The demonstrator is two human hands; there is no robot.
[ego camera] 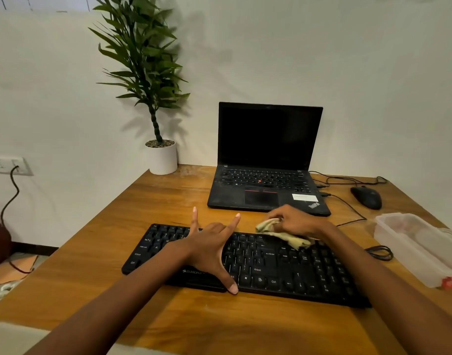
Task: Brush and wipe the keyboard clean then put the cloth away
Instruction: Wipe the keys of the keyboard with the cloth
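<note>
While I watch through the head camera, the keyboard lies across the middle of the wooden surface, black, with its long side toward me. My left hand rests on its middle keys, spread wide and holding nothing: the thumb tip sits at the near edge, two fingers stretch straight out toward the far edge, and the fingers between them bend down out of my sight. My right hand is at the far edge of the keyboard, right of centre, fingers curled round a bunched, pale yellowish cloth. Part of the cloth is gathered under that hand, and the rest trails onto the top rows of keys beside the Enter key.

Behind the keyboard an open laptop with a dark screen stands against the wall. To its right lies a black mouse, with thin cables running across the surface nearby. A clear plastic container sits at the right edge, and a coil of black cable lies between it and the keyboard. At the far left corner stands a leafy plant in a white pot. A wall socket with a black cord plugged in shows at the far left.
</note>
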